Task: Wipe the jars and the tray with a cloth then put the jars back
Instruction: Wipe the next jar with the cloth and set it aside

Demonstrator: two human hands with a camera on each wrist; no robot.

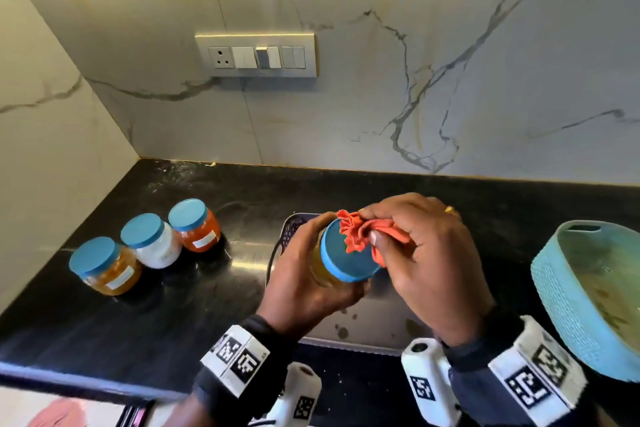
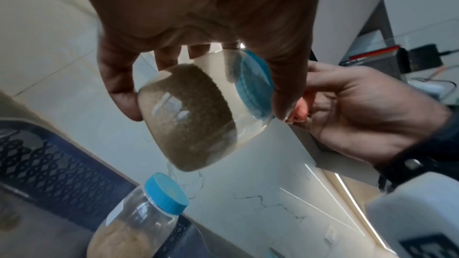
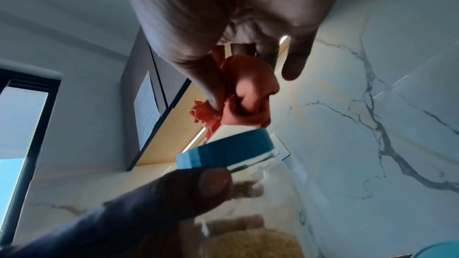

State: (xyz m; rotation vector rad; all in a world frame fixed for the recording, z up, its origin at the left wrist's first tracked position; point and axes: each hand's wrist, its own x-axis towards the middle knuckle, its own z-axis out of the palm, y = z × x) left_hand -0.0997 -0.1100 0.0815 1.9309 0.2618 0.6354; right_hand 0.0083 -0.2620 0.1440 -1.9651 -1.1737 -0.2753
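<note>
Both wrist bands sit at the bottom of the head view, and just above them my left hand (image 1: 304,274) curls its fingers around a jar (image 2: 198,117) with a blue lid (image 1: 346,253), holding it tilted in the air over the metal tray (image 1: 374,326). My right hand (image 1: 426,260) is just beside it, to the right, and pinches a bunched orange cloth (image 1: 360,232) that presses on the lid top. Three other jars (image 1: 152,239) with blue lids stand together on the black tabletop (image 1: 104,322), at the left of the frame, well apart from the tray. One more jar (image 2: 139,221) shows below in the left wrist view. At the right edge a light blue basket (image 1: 568,302) is tilted.
</note>
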